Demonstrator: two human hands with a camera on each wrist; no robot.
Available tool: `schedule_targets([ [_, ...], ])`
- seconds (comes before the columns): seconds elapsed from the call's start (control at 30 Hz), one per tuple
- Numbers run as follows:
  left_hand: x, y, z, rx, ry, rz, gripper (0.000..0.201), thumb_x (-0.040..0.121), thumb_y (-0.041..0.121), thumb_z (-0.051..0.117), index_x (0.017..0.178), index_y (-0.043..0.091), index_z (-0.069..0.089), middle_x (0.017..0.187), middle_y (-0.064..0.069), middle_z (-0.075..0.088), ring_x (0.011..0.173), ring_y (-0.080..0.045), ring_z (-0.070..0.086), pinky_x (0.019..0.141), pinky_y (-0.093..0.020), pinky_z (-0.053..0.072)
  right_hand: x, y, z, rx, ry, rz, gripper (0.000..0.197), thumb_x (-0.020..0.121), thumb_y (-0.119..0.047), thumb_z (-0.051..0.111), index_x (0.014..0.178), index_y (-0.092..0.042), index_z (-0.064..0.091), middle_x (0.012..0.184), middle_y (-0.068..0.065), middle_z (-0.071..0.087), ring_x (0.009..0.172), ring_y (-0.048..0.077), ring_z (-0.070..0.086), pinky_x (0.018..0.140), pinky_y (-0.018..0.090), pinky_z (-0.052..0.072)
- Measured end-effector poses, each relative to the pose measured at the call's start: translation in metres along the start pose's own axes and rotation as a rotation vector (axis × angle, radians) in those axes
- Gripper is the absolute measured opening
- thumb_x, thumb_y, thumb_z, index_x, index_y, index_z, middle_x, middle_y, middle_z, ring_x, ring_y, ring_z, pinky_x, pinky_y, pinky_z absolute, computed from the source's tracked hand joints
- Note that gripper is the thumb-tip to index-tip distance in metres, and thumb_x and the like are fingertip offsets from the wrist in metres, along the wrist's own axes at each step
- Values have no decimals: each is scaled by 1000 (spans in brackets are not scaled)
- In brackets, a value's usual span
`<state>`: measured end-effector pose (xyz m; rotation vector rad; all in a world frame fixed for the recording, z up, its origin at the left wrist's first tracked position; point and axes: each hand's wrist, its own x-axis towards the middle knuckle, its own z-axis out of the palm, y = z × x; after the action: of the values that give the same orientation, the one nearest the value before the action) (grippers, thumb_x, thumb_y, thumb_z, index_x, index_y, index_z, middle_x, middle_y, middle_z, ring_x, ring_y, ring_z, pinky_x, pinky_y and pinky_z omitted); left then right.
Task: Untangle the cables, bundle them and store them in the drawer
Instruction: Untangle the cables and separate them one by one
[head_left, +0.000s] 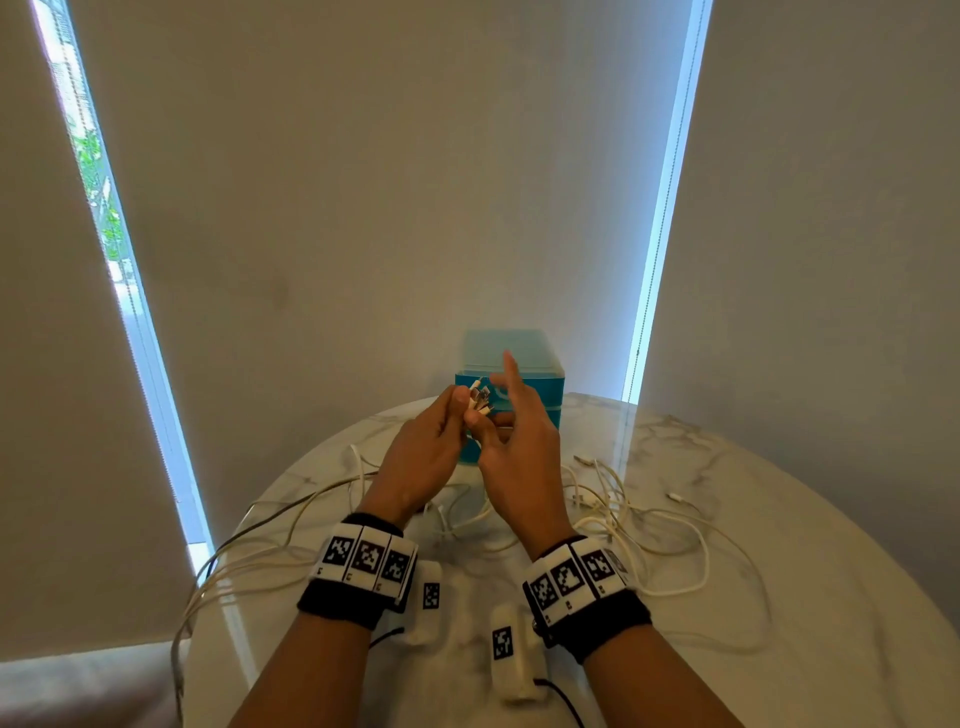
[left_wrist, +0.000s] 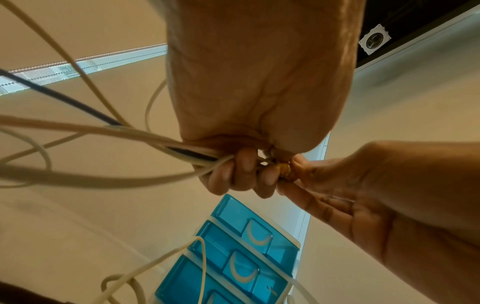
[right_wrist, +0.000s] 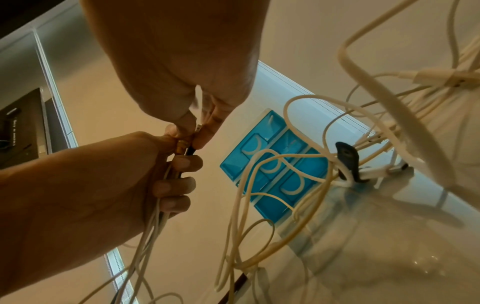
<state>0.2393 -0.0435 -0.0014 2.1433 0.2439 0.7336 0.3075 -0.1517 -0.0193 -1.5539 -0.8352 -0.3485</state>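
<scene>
The left hand (head_left: 421, 457) is raised above the middle of the surface (head_left: 779, 649) with its fingers (left_wrist: 244, 164) curled tight round a gathered bunch of cables (left_wrist: 130, 135), mostly cream-white with one dark one among them. The plug ends (head_left: 479, 399) stick out of the top of the fist. From the fist the cables trail down and away toward 8 o'clock, some running over the edge of the surface.

The right hand (head_left: 519, 452) is pressed against the left from 3 o'clock. Its thumb and one finger pinch at the plug ends, where a small gold-coloured connector (right_wrist: 182, 146) shows between the two hands; the forefinger (head_left: 511, 371) sticks straight up and the other fingers lie loosely extended.

More loose cables (head_left: 649, 525) lie in loops on the surface at 3 o'clock of the hands, with a loose plug (head_left: 675, 497) further out, and a black clip (right_wrist: 346, 162) sits among them in the right wrist view.

The blue drawer box (head_left: 540, 395) stands at 12 o'clock, right behind the hands, near the far rim. Its drawers (left_wrist: 233, 261) are all shut.
</scene>
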Motion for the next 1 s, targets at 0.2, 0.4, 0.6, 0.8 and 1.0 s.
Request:
schedule_targets([
  [0.2,2,-8,-1,-34,20,-49,53,113,60,22,121,27,63,112,4,75,108,-12,71,103,-49,57,1,-2,-5,15,-88,28,46,104,-15,70,149,-24,63,136,-11,64,106,-27,54,103,14,53],
  [0.4,3,7,-18,-240,247,-77,59,114,57,19,142,28,62,125,9,71,100,-5,62,98,-32,50,14,-13,-37,121,-136,176,49,108,-40,63,155,-32,51,131,-12,71,92,4,78,85,28,66],
  [0.6,5,11,-30,-372,264,-128,79,102,80,13,132,28,65,116,-11,66,85,-7,54,112,-63,45,4,-5,-77,-529,-816,127,36,90,-44,84,124,-38,74,113,-26,59,99,-9,50,83,20,42],
  [0.8,1,10,-15,-212,190,-93,61,88,86,59,108,29,68,98,-10,71,88,-14,62,80,-33,52,13,16,-96,-330,-192,109,13,96,-15,80,104,-24,84,101,-12,77,90,-8,66,79,4,50],
  [1.0,1,6,-5,-195,148,-80,51,89,75,68,102,26,70,80,2,53,72,-11,48,70,-32,47,-5,31,-102,-518,-630,128,39,84,-20,88,113,-45,78,126,-22,58,122,6,47,106,30,42],
])
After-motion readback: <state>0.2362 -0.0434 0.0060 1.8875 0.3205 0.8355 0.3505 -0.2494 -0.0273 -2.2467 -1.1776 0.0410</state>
